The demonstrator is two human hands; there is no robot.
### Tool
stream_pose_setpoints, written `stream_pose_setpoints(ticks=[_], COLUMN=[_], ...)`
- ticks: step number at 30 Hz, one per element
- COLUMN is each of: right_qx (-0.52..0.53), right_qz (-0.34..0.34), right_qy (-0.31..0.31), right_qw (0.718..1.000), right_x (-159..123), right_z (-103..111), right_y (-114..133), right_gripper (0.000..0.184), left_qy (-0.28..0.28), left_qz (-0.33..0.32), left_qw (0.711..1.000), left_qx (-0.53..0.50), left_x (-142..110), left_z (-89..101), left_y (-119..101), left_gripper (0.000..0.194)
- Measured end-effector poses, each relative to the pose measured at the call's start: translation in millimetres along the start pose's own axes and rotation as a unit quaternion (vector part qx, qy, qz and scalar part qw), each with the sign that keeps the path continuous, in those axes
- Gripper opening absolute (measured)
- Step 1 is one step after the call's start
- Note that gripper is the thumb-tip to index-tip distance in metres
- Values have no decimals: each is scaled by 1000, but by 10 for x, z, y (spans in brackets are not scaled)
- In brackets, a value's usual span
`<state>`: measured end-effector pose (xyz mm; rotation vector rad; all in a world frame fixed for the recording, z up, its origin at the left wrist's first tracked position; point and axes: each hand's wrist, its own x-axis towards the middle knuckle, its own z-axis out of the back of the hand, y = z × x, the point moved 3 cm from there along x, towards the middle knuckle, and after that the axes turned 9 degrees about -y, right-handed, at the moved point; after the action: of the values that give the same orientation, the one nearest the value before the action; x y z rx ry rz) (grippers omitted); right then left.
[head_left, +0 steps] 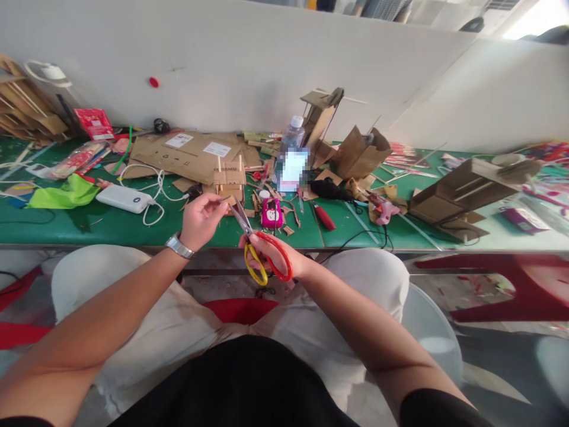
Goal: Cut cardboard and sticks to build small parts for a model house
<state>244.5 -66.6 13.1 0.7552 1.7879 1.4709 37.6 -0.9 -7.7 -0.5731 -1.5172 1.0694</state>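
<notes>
evidently, at the near edge of the bench (200, 236), the grip of the right hand (263, 244) is closed around the handles of the scissors (248, 232), blades slightly parted and pointing far left. near their tips, the grip of the left hand (200, 220) is drawn together; what it pinches, if anything, is too small to tell. a magenta box (267, 221) sits just right of the blades, a white power bank (121, 198) farther left.
</notes>
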Motion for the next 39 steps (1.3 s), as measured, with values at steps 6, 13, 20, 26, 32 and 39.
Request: stream_pose_setpoints(ticks=[6,13,20,26,32,39], right_qx=[14,6,18,55,88,-83], right_qz=[-9,-16,-28,-40,-55,28], right_qy=[-2,-3,-1,21,43,-48], right_qw=[1000,1000,999,997,994,995], right_x=[13,5,13,42,60,6], right_z=[23,24,11,4,-12,-5], right_y=[-60,-67,-91,-121,-113,-92], right_gripper=[55,57,59,63,65,60], left_qy=[1,-1,13,16,12,24], left_qz=[-25,-59,-115,-133,-135,-123], left_qw=[999,994,984,979,980,983], left_qx=[35,92,136,150,146,131], left_x=[-25,-20,-19,-26,-54,-56], left_z=[10,37,34,31,11,15], left_y=[42,75,-35,-93,-114,-114], left_gripper=[41,38,33,32,29,27])
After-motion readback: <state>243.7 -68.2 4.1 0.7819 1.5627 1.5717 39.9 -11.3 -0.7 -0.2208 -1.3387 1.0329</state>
